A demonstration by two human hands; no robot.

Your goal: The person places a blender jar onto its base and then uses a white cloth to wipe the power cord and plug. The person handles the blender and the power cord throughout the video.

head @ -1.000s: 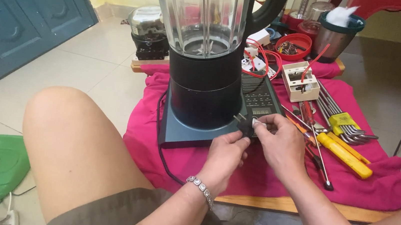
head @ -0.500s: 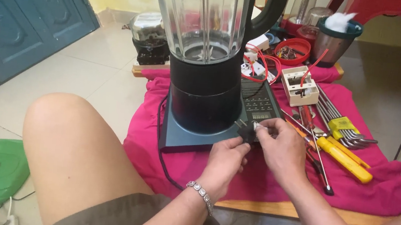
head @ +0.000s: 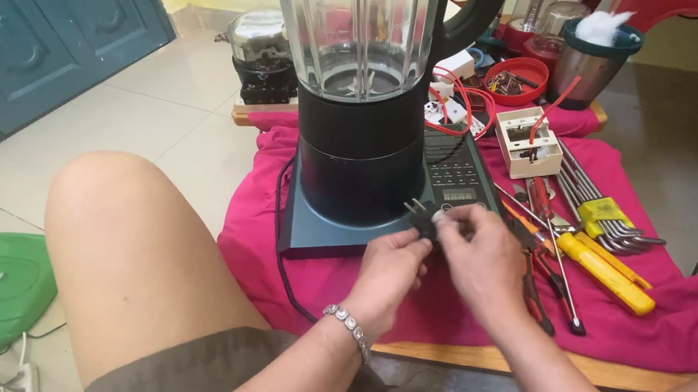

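Hands, left hand (head: 389, 266) and right hand (head: 482, 259), both pinching a black two-pronged plug (head: 423, 219) beside the glass-jarred blender (head: 368, 102).

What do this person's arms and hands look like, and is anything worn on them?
Both arms are bare to the edge of the picture: no sleeves and no gloves show. The left hand has a bracelet of pale, shiny square links round its wrist. The right hand shows no ring, watch or band. Fingernails are short and unpainted. Lower down, brownish-grey shorts cover the lap.
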